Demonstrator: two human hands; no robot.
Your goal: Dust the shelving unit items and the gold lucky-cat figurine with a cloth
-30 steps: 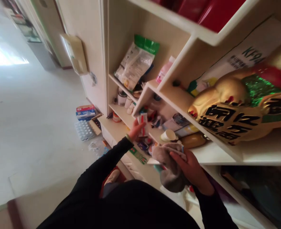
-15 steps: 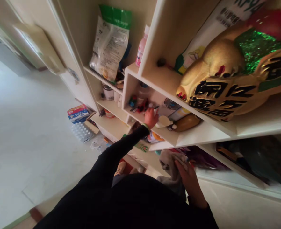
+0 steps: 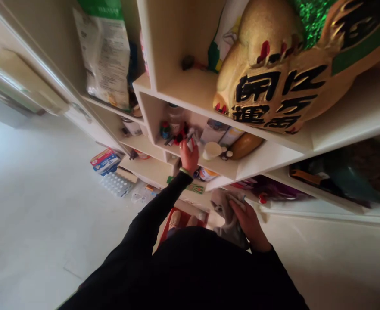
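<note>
My left hand (image 3: 189, 156) reaches into a small white shelf compartment, fingers closed around something small and pale that I cannot make out. Red and black small items (image 3: 179, 138) lie just beyond its fingertips, beside a small dark bottle with a green-blue look (image 3: 165, 129). To the right of that hand stands a white cup (image 3: 212, 150), with small white-capped bottles (image 3: 225, 153) and a brown rounded object (image 3: 246, 144) behind. Lower down, in front of my body, my right hand (image 3: 250, 224) grips a crumpled grey cloth (image 3: 224, 204).
A large golden cat figure (image 3: 264, 77) sits on the shelf above. A white and green bag (image 3: 107, 60) stands at upper left. Boxes (image 3: 105, 160) and a bubbled plastic tray (image 3: 115, 185) lie on the floor beside the shelf. A shelf divider (image 3: 147, 116) borders the compartment's left side.
The view has shifted, so the bag and cat figure sit further left and higher. My left hand stays in the same compartment, among its small items. My right hand still holds the cloth.
</note>
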